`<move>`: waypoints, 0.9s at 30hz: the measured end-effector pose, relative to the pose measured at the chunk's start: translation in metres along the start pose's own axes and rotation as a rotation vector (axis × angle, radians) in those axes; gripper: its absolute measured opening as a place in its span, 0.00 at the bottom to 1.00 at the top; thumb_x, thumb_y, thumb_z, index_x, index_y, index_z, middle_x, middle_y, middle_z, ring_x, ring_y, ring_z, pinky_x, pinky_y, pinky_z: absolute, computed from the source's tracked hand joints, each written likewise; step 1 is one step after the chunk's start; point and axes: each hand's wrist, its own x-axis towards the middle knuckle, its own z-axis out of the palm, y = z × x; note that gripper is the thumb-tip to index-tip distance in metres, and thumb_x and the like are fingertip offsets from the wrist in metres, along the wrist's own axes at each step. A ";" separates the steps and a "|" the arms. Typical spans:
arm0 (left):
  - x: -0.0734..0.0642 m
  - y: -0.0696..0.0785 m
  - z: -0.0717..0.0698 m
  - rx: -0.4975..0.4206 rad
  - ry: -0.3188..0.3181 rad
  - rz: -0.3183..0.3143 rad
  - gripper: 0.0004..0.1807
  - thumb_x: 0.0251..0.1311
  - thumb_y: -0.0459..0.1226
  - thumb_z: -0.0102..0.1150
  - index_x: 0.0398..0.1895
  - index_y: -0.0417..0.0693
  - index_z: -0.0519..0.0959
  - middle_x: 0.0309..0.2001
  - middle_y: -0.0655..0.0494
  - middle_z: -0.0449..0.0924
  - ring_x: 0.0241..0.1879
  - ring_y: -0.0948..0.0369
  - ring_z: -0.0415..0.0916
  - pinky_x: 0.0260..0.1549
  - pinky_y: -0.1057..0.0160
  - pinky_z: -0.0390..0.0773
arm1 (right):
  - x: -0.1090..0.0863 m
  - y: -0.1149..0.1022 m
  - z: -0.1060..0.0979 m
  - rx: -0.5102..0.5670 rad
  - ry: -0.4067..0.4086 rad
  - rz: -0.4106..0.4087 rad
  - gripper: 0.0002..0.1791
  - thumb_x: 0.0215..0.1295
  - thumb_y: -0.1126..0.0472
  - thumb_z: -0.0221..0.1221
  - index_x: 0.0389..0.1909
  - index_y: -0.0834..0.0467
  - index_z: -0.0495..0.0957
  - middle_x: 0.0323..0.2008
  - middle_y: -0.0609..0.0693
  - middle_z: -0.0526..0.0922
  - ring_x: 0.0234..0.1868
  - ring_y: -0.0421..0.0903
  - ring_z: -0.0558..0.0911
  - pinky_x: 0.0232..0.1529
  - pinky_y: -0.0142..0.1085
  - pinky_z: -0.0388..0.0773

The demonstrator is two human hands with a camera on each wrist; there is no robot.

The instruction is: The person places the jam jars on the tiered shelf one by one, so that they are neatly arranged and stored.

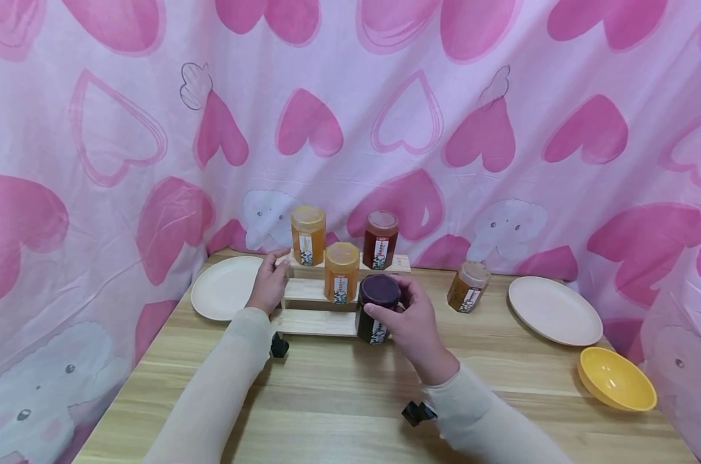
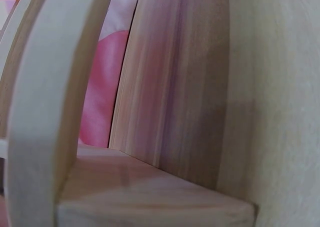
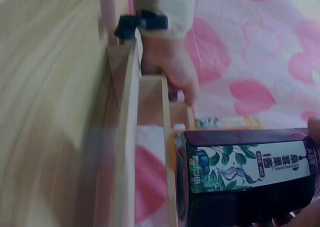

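My right hand [image 1: 414, 322] grips a dark purple hexagonal jar [image 1: 378, 309] from its right side, thumb and fingers around its upper part. The jar, upright, overlaps the right part of the lowest step of a wooden three-step rack [image 1: 318, 322]. Its leafy white label [image 3: 250, 167] faces the right wrist camera. My left hand [image 1: 269, 283] holds the rack's left end, fingertips at the top step. An amber jar [image 1: 308, 237] and a dark red jar [image 1: 381, 240] stand on the top step. Another amber jar [image 1: 341, 274] stands on the middle step.
On the table right of the rack stands a brown jar [image 1: 469, 288]. Farther right are a white oval plate [image 1: 553, 309] and a yellow bowl [image 1: 617, 380]. Another white plate [image 1: 223, 290] lies left of the rack. A pink heart-patterned curtain [image 1: 350, 116] hangs behind the table.
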 end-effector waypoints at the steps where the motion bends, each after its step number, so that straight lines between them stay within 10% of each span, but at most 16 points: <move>1: 0.001 0.000 0.000 -0.001 -0.002 -0.001 0.22 0.84 0.47 0.45 0.75 0.55 0.70 0.32 0.56 0.64 0.32 0.61 0.63 0.39 0.62 0.69 | 0.000 0.001 0.004 0.005 -0.004 -0.004 0.34 0.54 0.70 0.77 0.62 0.60 0.76 0.59 0.57 0.81 0.60 0.50 0.79 0.59 0.36 0.79; 8: 0.002 0.000 0.001 -0.015 -0.002 -0.024 0.22 0.84 0.46 0.45 0.75 0.54 0.69 0.45 0.47 0.67 0.46 0.55 0.66 0.52 0.58 0.71 | -0.006 0.004 0.031 0.048 -0.043 -0.047 0.35 0.55 0.70 0.77 0.63 0.62 0.73 0.60 0.59 0.81 0.61 0.52 0.80 0.61 0.39 0.80; 20: 0.002 0.002 0.001 -0.010 0.010 -0.001 0.22 0.83 0.46 0.47 0.74 0.53 0.71 0.28 0.59 0.63 0.30 0.63 0.62 0.35 0.66 0.68 | -0.010 0.014 0.070 0.065 -0.027 -0.039 0.38 0.52 0.68 0.80 0.63 0.58 0.74 0.60 0.54 0.82 0.61 0.51 0.81 0.63 0.44 0.80; 27: -0.015 0.031 -0.001 -0.049 -0.029 -0.016 0.24 0.83 0.38 0.46 0.76 0.42 0.68 0.36 0.49 0.69 0.34 0.61 0.66 0.35 0.68 0.70 | -0.009 0.019 0.092 0.092 -0.022 -0.089 0.37 0.50 0.67 0.81 0.62 0.60 0.75 0.60 0.56 0.81 0.59 0.51 0.81 0.62 0.44 0.80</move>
